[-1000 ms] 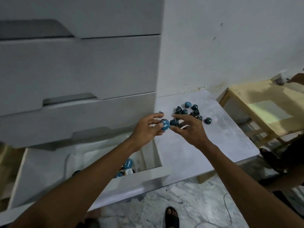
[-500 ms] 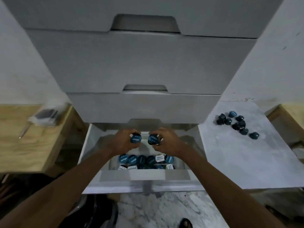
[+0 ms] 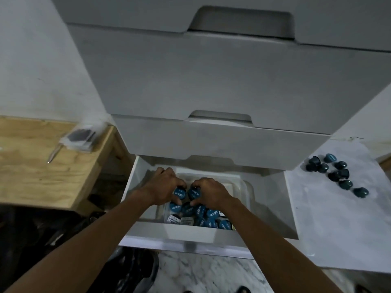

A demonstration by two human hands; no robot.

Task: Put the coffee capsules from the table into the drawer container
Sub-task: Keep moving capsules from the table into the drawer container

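Observation:
The bottom drawer (image 3: pixel 190 234) of a white cabinet stands pulled out. Inside it sits a clear plastic container (image 3: pixel 243 187) with several blue-lidded coffee capsules (image 3: pixel 208 214) in its near part. My left hand (image 3: pixel 163 186) holds one blue capsule (image 3: pixel 179 193) just above that pile. Close beside it, my right hand (image 3: pixel 208 192) holds another capsule (image 3: pixel 194 193). Several dark teal capsules (image 3: pixel 338 176) lie in a loose cluster on the white marble table (image 3: pixel 338 229) to the right.
Closed drawers (image 3: pixel 211 81) of the cabinet hang over the back of the open one. On the left stands a wooden table (image 3: pixel 38 170) with a pen (image 3: pixel 54 153) and a plastic pouch (image 3: pixel 81 137). Marble floor (image 3: pixel 201 271) lies below.
Both hands carried a capsule each from the table on the right over to the open drawer, then lowered them closer to the pile in the container.

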